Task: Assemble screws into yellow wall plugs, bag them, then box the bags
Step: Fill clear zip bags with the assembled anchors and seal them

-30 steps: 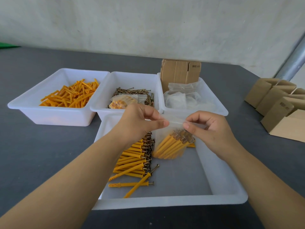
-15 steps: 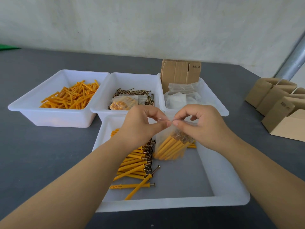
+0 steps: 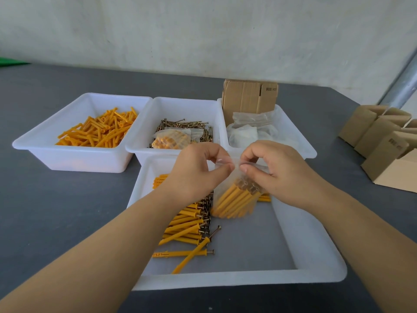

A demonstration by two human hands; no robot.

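Note:
A clear plastic bag [image 3: 234, 201] filled with yellow wall plugs that have screws in them hangs above the near white tray [image 3: 316, 263]. My left hand [image 3: 198, 172] pinches the bag's top edge between thumb and forefinger. My right hand [image 3: 277, 172] pinches the same edge just to the right, fingertips almost meeting. A pile of assembled plugs with screws [image 3: 187, 224] lies in the tray under my left forearm.
Behind stand three white bins: loose yellow plugs [image 3: 99, 129], screws [image 3: 185, 125] with a filled bag [image 3: 171, 138] on top, and empty bags [image 3: 250, 129] with flat cardboard [image 3: 248, 98]. Folded cardboard boxes [image 3: 383, 143] sit at the right on the grey table.
My right hand has slid left along the bag's top edge until its fingertips came close to my left hand's. The bag has stayed above the tray.

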